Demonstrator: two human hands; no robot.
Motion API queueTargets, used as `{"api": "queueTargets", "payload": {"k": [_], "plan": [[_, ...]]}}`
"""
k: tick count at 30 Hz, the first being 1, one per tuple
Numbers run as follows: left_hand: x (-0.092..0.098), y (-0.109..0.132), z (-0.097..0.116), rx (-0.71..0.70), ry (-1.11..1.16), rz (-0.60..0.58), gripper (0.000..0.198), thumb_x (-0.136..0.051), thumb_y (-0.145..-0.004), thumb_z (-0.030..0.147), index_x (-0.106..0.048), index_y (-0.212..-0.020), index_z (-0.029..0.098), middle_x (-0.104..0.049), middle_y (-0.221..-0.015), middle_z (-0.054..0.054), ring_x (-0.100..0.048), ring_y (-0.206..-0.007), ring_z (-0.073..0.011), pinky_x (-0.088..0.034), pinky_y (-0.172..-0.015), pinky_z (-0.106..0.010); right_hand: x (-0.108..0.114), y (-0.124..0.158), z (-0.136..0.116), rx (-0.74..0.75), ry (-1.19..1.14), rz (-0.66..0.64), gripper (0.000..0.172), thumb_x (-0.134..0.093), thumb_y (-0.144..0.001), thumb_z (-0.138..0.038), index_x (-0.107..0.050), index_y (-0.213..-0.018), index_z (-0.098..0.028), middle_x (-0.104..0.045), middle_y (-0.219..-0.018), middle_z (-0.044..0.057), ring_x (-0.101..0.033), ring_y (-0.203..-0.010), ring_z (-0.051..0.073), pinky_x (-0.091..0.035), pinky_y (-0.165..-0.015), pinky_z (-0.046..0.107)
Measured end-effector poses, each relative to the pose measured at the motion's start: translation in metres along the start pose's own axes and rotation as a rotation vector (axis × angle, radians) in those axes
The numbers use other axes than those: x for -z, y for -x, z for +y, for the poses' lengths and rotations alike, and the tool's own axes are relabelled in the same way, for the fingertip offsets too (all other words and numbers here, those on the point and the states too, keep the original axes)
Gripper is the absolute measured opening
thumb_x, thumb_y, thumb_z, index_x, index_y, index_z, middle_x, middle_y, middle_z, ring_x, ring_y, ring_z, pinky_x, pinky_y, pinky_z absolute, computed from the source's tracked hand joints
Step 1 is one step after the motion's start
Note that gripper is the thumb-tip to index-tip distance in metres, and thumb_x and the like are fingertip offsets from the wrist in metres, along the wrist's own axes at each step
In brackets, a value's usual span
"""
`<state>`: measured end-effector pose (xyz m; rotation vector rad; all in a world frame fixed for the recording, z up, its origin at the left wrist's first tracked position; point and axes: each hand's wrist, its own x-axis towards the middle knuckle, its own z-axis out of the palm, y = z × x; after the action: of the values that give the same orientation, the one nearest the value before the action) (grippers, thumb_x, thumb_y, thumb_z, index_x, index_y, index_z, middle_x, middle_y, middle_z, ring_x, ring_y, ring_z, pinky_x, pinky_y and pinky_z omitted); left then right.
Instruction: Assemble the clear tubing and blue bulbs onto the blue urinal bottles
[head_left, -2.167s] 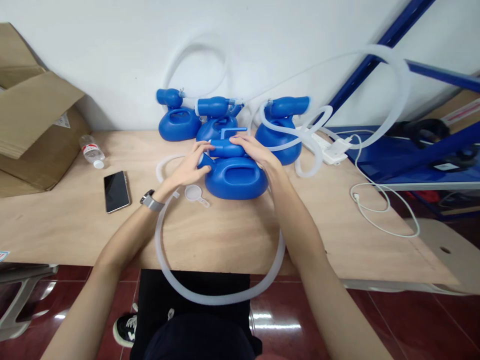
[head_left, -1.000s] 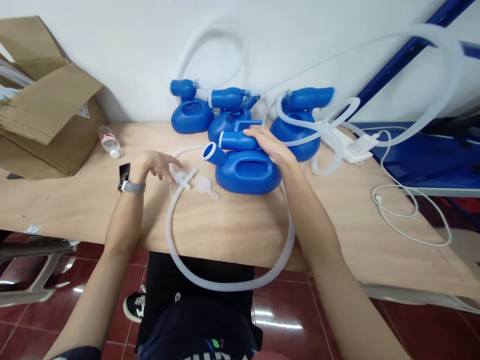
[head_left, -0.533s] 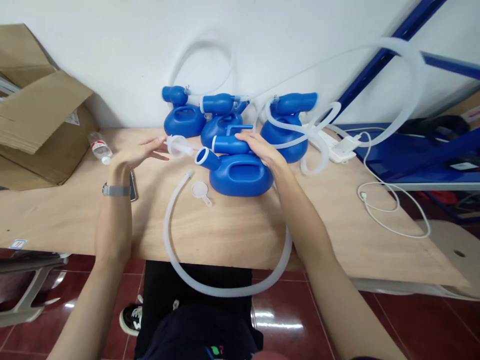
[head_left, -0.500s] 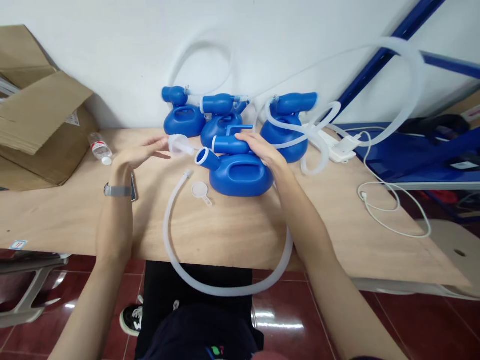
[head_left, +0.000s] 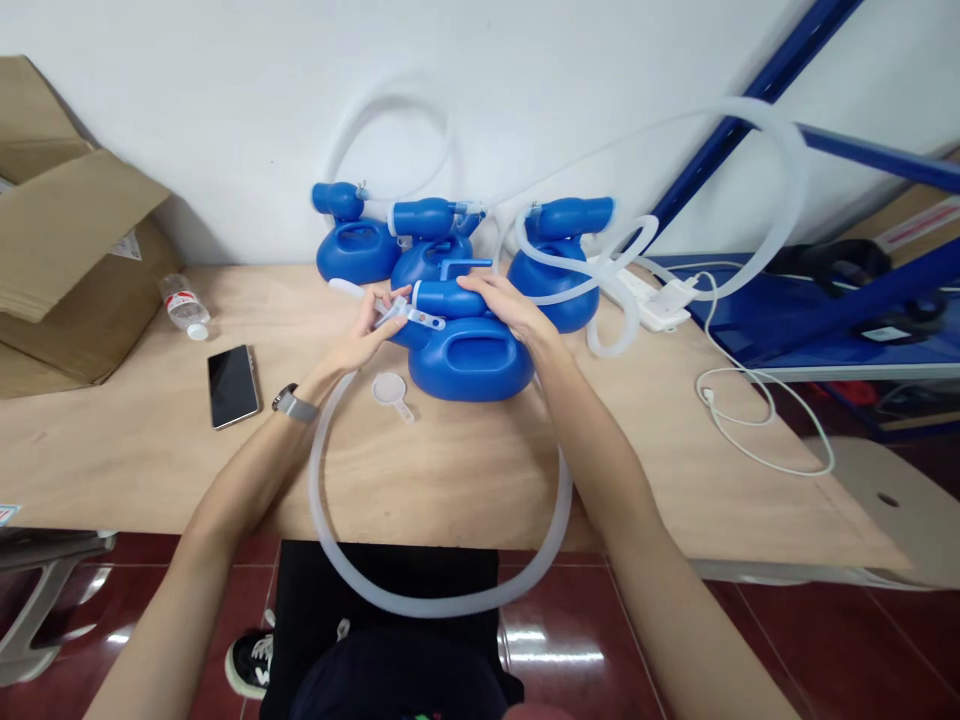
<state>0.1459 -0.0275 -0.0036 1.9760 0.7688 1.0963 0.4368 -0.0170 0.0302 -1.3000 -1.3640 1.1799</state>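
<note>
A blue plastic urinal bottle (head_left: 476,385) with a grip hole stands near the middle of the table. On top of it lies a blue cylindrical funnel part (head_left: 450,298), its open end facing left, and my right hand (head_left: 510,303) is closed on its right end. Just left of it, my left hand (head_left: 371,328) pinches a translucent plastic funnel-like piece (head_left: 424,319). This piece's holed strap crosses the bottle's spout, and a white tube end sticks out to the left. A white measuring-cup-shaped cap (head_left: 389,390) lies below my left hand. A clear hose (head_left: 442,605) loops over the table's front edge.
Several more blue bottles (head_left: 358,255) with hoses stand along the wall. At left are a cardboard box (head_left: 82,290), a plastic water bottle (head_left: 184,308) and a phone (head_left: 233,386). A power strip (head_left: 652,300) with a white cable lies to the right, beside blue shelving (head_left: 810,310).
My left hand has moved right to the bottle's spout with the translucent piece, whose tube end now points left instead of right. My right hand keeps its hold. The view has shifted slightly.
</note>
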Motion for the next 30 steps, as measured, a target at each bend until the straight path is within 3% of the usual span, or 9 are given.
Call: {"api": "queueTargets", "payload": {"k": [3, 6, 9, 14, 19, 21, 23, 26, 30], "plan": [[-0.014, 0.008, 0.002, -0.018, -0.090, 0.040, 0.077, -0.063, -0.107, 0.068, -0.040, -0.172, 0.033, -0.056, -0.173, -0.020, -0.059, -0.158, -0.0352, -0.049, -0.129, -0.060, 0.000, 0.000, 0.000, 0.014, -0.010, 0.015, 0.036, -0.083, -0.087, -0.064, -0.078, -0.096, -0.029, -0.082, -0.111, 0.004, -0.076, -0.118, 0.031, -0.061, -0.115, 0.049], [-0.023, 0.015, 0.009, -0.004, -0.223, 0.087, 0.090, -0.074, -0.101, 0.068, -0.041, -0.176, 0.031, -0.050, -0.178, -0.018, -0.049, -0.165, -0.0383, -0.041, -0.136, -0.060, 0.000, -0.002, 0.001, 0.012, -0.007, 0.029, 0.035, -0.081, -0.088, -0.063, -0.079, -0.097, -0.029, -0.082, -0.108, 0.004, -0.076, -0.119, 0.032, -0.061, -0.114, 0.051], [-0.031, 0.019, 0.011, -0.020, -0.313, 0.161, 0.087, -0.073, -0.103, 0.068, -0.044, -0.175, 0.028, -0.048, -0.180, -0.017, -0.046, -0.168, -0.0384, -0.039, -0.138, -0.058, 0.000, -0.003, 0.001, 0.001, 0.015, 0.033, 0.032, -0.082, -0.088, -0.061, -0.079, -0.097, -0.030, -0.083, -0.110, 0.004, -0.076, -0.119, 0.032, -0.062, -0.111, 0.048], [-0.045, 0.024, 0.010, -0.007, -0.325, 0.240, 0.081, -0.060, -0.108, 0.073, -0.045, -0.175, 0.030, -0.047, -0.180, -0.017, -0.060, -0.154, -0.0412, -0.061, -0.117, -0.056, 0.000, -0.002, -0.002, -0.047, 0.019, -0.010, 0.034, -0.081, -0.089, -0.061, -0.079, -0.105, -0.030, -0.083, -0.113, 0.003, -0.076, -0.118, 0.031, -0.063, -0.105, 0.044], [-0.057, 0.030, 0.013, 0.065, -0.297, 0.270, 0.075, -0.058, -0.110, 0.071, -0.043, -0.176, 0.037, -0.043, -0.181, -0.016, -0.079, -0.106, -0.0277, -0.070, -0.092, -0.047, -0.002, -0.002, -0.005, -0.002, 0.053, 0.022, 0.031, -0.083, -0.089, -0.059, -0.078, -0.098, -0.030, -0.082, -0.111, 0.002, -0.074, -0.121, 0.031, -0.060, -0.109, 0.044], [-0.059, 0.030, 0.013, 0.063, -0.301, 0.291, 0.075, -0.059, -0.110, 0.069, -0.044, -0.175, 0.035, -0.045, -0.179, -0.017, -0.078, -0.110, -0.0295, -0.070, -0.094, -0.048, -0.003, -0.002, -0.004, 0.023, 0.066, 0.011, 0.035, -0.083, -0.088, -0.062, -0.077, -0.096, -0.029, -0.082, -0.112, 0.002, -0.074, -0.121, 0.032, -0.059, -0.111, 0.046], [-0.057, 0.027, 0.013, 0.047, -0.321, 0.318, 0.075, -0.064, -0.108, 0.065, -0.048, -0.173, 0.030, -0.048, -0.176, -0.018, -0.072, -0.132, -0.0362, -0.066, -0.106, -0.053, -0.004, -0.003, -0.004, 0.037, 0.091, 0.003, 0.038, -0.082, -0.088, -0.065, -0.077, -0.096, -0.028, -0.082, -0.114, 0.003, -0.074, -0.123, 0.033, -0.058, -0.114, 0.048], [-0.048, 0.019, 0.022, 0.050, -0.352, 0.287, 0.074, -0.073, -0.102, 0.058, -0.054, -0.166, 0.026, -0.059, -0.168, -0.017, -0.059, -0.151, -0.0399, -0.052, -0.125, -0.060, -0.004, 0.001, -0.004, 0.041, 0.121, 0.006, 0.040, -0.079, -0.091, -0.063, -0.079, -0.109, -0.028, -0.082, -0.127, 0.004, -0.071, -0.134, 0.033, -0.055, -0.121, 0.048], [-0.039, 0.006, 0.040, 0.154, -0.327, 0.252, 0.056, -0.072, -0.101, 0.058, -0.068, -0.146, 0.024, -0.074, -0.145, -0.014, -0.069, -0.135, -0.0368, -0.052, -0.120, -0.058, -0.007, 0.012, -0.008, 0.093, 0.139, -0.052, 0.066, -0.081, -0.090, -0.065, -0.071, -0.144, -0.028, -0.074, -0.150, 0.009, -0.066, -0.145, 0.035, -0.054, -0.124, 0.051]]}}
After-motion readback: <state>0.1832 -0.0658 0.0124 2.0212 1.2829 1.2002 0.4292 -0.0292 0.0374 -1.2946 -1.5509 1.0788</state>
